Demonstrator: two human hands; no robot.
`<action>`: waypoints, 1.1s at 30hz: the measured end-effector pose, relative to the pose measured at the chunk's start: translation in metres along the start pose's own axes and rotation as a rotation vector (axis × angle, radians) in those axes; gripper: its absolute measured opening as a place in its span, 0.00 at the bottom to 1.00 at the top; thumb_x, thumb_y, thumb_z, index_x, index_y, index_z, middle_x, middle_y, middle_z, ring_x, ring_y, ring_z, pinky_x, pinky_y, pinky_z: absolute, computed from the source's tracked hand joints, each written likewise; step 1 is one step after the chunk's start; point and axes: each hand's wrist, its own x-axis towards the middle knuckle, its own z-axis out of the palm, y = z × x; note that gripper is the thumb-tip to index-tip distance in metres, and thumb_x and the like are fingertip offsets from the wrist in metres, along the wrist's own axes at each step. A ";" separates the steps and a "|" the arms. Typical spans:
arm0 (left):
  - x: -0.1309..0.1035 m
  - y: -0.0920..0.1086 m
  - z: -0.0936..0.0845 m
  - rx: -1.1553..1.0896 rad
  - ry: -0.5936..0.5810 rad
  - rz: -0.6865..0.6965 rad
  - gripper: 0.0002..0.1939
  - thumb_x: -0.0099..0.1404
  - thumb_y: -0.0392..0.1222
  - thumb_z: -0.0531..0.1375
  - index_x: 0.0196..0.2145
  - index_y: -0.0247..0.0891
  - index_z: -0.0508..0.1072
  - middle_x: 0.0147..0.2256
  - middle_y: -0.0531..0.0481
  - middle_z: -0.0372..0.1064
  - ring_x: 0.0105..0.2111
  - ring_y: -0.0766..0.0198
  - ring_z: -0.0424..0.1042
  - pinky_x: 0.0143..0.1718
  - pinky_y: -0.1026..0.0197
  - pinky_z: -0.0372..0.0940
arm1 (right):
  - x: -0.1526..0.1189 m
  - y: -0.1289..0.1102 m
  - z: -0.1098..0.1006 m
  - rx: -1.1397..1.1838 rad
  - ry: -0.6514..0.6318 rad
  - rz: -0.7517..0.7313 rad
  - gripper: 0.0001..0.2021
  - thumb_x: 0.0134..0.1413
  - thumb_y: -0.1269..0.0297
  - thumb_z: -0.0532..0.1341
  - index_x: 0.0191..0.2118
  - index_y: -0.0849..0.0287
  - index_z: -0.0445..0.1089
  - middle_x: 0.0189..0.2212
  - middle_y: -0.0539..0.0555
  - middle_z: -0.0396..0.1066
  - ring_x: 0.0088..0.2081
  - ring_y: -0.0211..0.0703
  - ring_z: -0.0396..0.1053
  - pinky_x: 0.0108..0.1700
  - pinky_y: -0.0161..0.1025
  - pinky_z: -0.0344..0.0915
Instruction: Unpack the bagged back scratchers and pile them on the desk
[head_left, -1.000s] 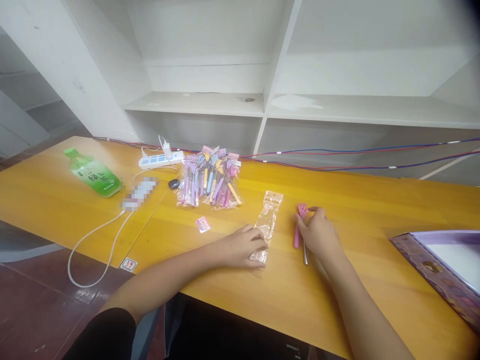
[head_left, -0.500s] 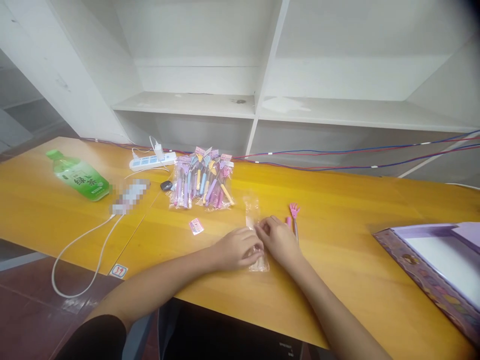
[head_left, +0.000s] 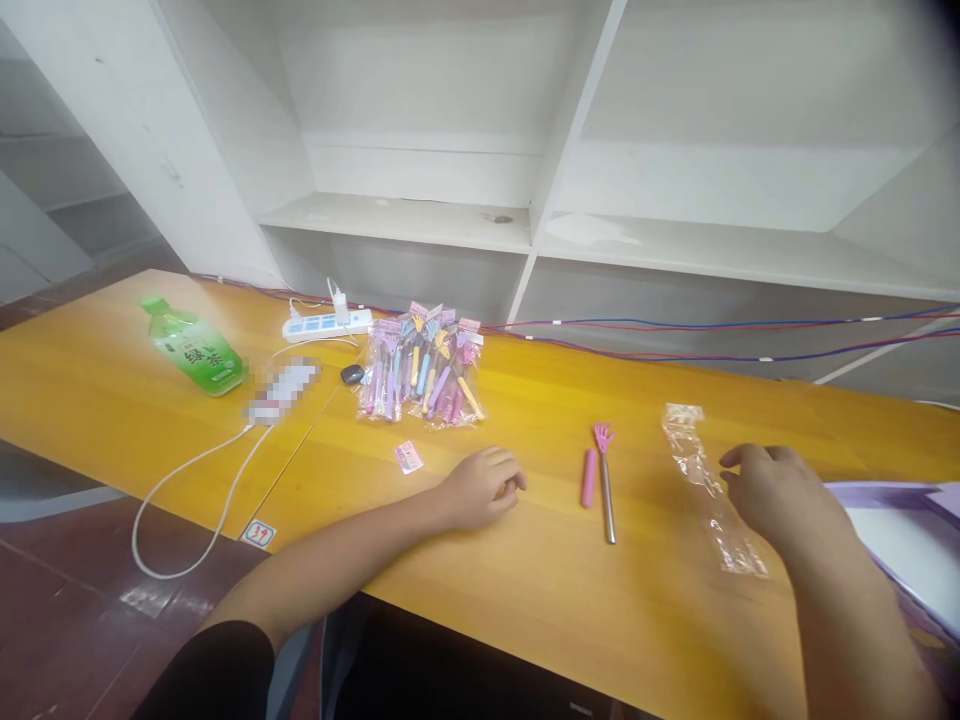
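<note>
My left hand (head_left: 484, 488) rests on the table with its fingers curled in, and nothing shows in them. To its right lie a pink tube-shaped handle (head_left: 589, 478) and a back scratcher rod (head_left: 607, 500) with a pink hand-shaped head, side by side and apart. Farther right, a clear plastic bag (head_left: 701, 470) lies flat and crinkled. Just beside that bag is my right hand (head_left: 784, 500), slightly blurred, its thumb and forefinger apart. A small pink printed card (head_left: 409, 457) lies to the left of my left hand.
Several bagged back scratchers (head_left: 424, 370) are piled at the back. A power strip (head_left: 326, 325), a small black object (head_left: 352, 374), a green tea bottle (head_left: 196, 350) and a white cable (head_left: 142, 530) are at left. An open purple box (head_left: 862, 490) stands at right, behind my right arm.
The plastic bag has moved from between my hands to the right, past the back scratcher parts. My right hand moved right with it and is now apart from it. My left hand stayed nearly in place.
</note>
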 end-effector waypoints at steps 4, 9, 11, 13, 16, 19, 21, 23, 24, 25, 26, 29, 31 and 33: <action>-0.001 -0.004 0.000 -0.009 -0.001 -0.039 0.09 0.67 0.30 0.57 0.37 0.39 0.75 0.37 0.46 0.74 0.41 0.56 0.71 0.47 0.57 0.65 | -0.038 -0.096 0.002 0.067 0.035 -0.353 0.12 0.69 0.67 0.55 0.49 0.59 0.75 0.53 0.68 0.74 0.51 0.59 0.73 0.49 0.48 0.62; 0.001 -0.003 -0.004 -0.006 0.025 -0.156 0.09 0.66 0.29 0.57 0.33 0.39 0.75 0.35 0.48 0.74 0.38 0.59 0.72 0.45 0.60 0.65 | -0.049 -0.244 0.025 0.312 -0.230 -0.544 0.12 0.71 0.58 0.58 0.50 0.58 0.74 0.51 0.62 0.78 0.50 0.51 0.75 0.50 0.41 0.64; 0.001 -0.002 -0.008 0.012 0.036 -0.167 0.10 0.66 0.28 0.56 0.32 0.38 0.74 0.34 0.48 0.74 0.37 0.60 0.73 0.43 0.60 0.65 | -0.038 -0.288 0.038 0.346 -0.221 -0.526 0.16 0.73 0.55 0.57 0.53 0.60 0.73 0.53 0.64 0.77 0.52 0.52 0.75 0.51 0.40 0.65; 0.001 -0.003 -0.010 0.023 0.040 -0.170 0.10 0.66 0.28 0.55 0.31 0.38 0.73 0.34 0.49 0.74 0.36 0.61 0.73 0.41 0.61 0.65 | -0.024 -0.323 0.047 0.367 -0.209 -0.475 0.22 0.75 0.49 0.53 0.55 0.63 0.71 0.55 0.68 0.76 0.54 0.53 0.74 0.51 0.41 0.65; 0.001 -0.006 -0.011 0.027 0.036 -0.172 0.10 0.65 0.27 0.55 0.30 0.38 0.72 0.33 0.49 0.74 0.34 0.61 0.72 0.40 0.62 0.65 | -0.007 -0.361 0.055 0.354 -0.246 -0.379 0.30 0.73 0.39 0.53 0.56 0.65 0.71 0.55 0.71 0.76 0.55 0.57 0.75 0.51 0.44 0.67; 0.000 -0.009 -0.008 0.019 0.020 -0.160 0.10 0.64 0.26 0.56 0.30 0.37 0.72 0.33 0.49 0.75 0.34 0.62 0.73 0.40 0.62 0.65 | 0.004 -0.384 0.061 0.297 -0.334 -0.300 0.29 0.66 0.39 0.64 0.54 0.64 0.74 0.52 0.67 0.77 0.54 0.57 0.76 0.53 0.47 0.71; 0.000 -0.010 -0.006 0.008 -0.001 -0.142 0.10 0.63 0.26 0.56 0.29 0.37 0.73 0.33 0.50 0.76 0.34 0.62 0.73 0.40 0.63 0.66 | 0.008 -0.391 0.065 0.269 -0.370 -0.284 0.24 0.67 0.45 0.66 0.54 0.62 0.75 0.52 0.62 0.77 0.52 0.52 0.76 0.54 0.50 0.73; 0.000 -0.010 -0.004 -0.003 -0.020 -0.126 0.10 0.62 0.26 0.57 0.29 0.37 0.74 0.33 0.50 0.77 0.34 0.62 0.74 0.41 0.63 0.66 | 0.010 -0.393 0.068 0.262 -0.380 -0.295 0.20 0.70 0.49 0.65 0.55 0.61 0.74 0.53 0.59 0.76 0.51 0.48 0.76 0.54 0.51 0.75; 0.000 -0.009 -0.003 -0.006 -0.025 -0.121 0.10 0.62 0.25 0.57 0.30 0.37 0.74 0.33 0.50 0.77 0.34 0.62 0.74 0.41 0.63 0.66 | 0.011 -0.392 0.069 0.266 -0.378 -0.306 0.19 0.71 0.51 0.65 0.56 0.60 0.74 0.54 0.58 0.75 0.51 0.48 0.76 0.54 0.51 0.75; 0.000 -0.009 -0.003 -0.009 -0.029 -0.118 0.10 0.62 0.25 0.57 0.30 0.37 0.74 0.34 0.49 0.77 0.35 0.62 0.74 0.41 0.63 0.66 | 0.010 -0.390 0.070 0.275 -0.373 -0.319 0.18 0.71 0.52 0.64 0.56 0.60 0.74 0.54 0.59 0.75 0.51 0.48 0.76 0.54 0.51 0.76; 0.000 -0.009 -0.002 -0.012 -0.032 -0.116 0.10 0.62 0.26 0.57 0.30 0.36 0.75 0.34 0.49 0.78 0.35 0.62 0.75 0.42 0.63 0.66 | 0.010 -0.388 0.071 0.286 -0.365 -0.331 0.18 0.71 0.53 0.65 0.57 0.60 0.74 0.54 0.59 0.75 0.51 0.48 0.76 0.54 0.51 0.76; -0.001 -0.010 0.000 -0.022 -0.044 -0.117 0.10 0.63 0.26 0.57 0.31 0.36 0.76 0.35 0.48 0.79 0.36 0.61 0.76 0.42 0.62 0.67 | 0.004 -0.385 0.074 0.338 -0.327 -0.356 0.19 0.71 0.54 0.65 0.59 0.60 0.72 0.56 0.59 0.74 0.52 0.49 0.75 0.54 0.51 0.76; -0.001 -0.011 0.001 -0.028 -0.057 -0.124 0.09 0.64 0.27 0.57 0.33 0.35 0.77 0.36 0.46 0.80 0.37 0.59 0.77 0.42 0.61 0.68 | -0.001 -0.387 0.075 0.382 -0.297 -0.359 0.20 0.70 0.55 0.66 0.60 0.60 0.72 0.56 0.59 0.73 0.53 0.49 0.75 0.54 0.52 0.76; -0.002 -0.011 0.003 -0.038 -0.070 -0.135 0.09 0.65 0.29 0.58 0.36 0.34 0.79 0.40 0.44 0.81 0.39 0.56 0.78 0.43 0.59 0.69 | -0.006 -0.390 0.077 0.431 -0.274 -0.362 0.20 0.70 0.56 0.66 0.61 0.60 0.71 0.56 0.60 0.73 0.53 0.49 0.75 0.54 0.51 0.76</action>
